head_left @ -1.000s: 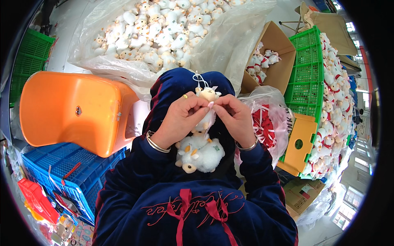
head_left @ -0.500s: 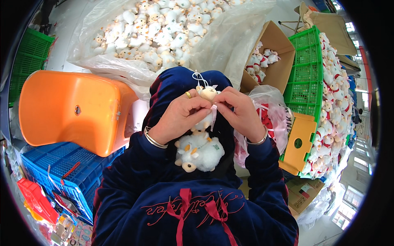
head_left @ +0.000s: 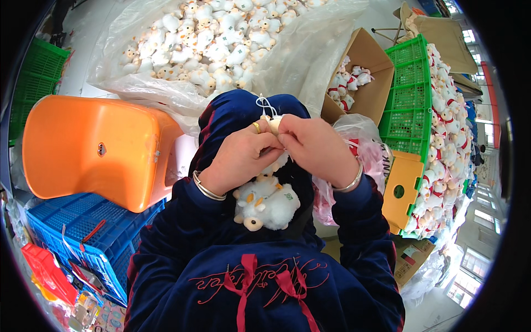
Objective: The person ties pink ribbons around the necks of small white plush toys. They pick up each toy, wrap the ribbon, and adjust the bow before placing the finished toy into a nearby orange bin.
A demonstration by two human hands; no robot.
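Observation:
On my lap, a small white plush sheep (head_left: pixel 281 162) with a cream head and a white cord loop (head_left: pixel 265 103) lies between my hands. My left hand (head_left: pixel 241 156) is closed, thumb and forefinger pinched at the sheep's neck. Opposite it, my right hand (head_left: pixel 316 148) is closed too, its fingertips meeting the left ones there. A pale pink ribbon, seen at the neck half a second ago, is now hidden by my fingers. Nearer to me rests another fluffy white plush sheep (head_left: pixel 271 209) with yellow-orange horns and a small green mark, touched by neither hand.
Ahead, a large plastic sheet (head_left: pixel 130 88) bears a heap of plush sheep. At right stand a cardboard box (head_left: pixel 376 52), a green crate (head_left: pixel 406 99) beside piled toys with red ribbons, and a plastic bag (head_left: pixel 373 157). An orange chair (head_left: pixel 77 146) and blue crate (head_left: pixel 94 221) flank my left.
My right hand has come left and turned over the sheep's neck, covering much of its head. The dangling pink ribbon end is out of sight. My left hand has barely moved.

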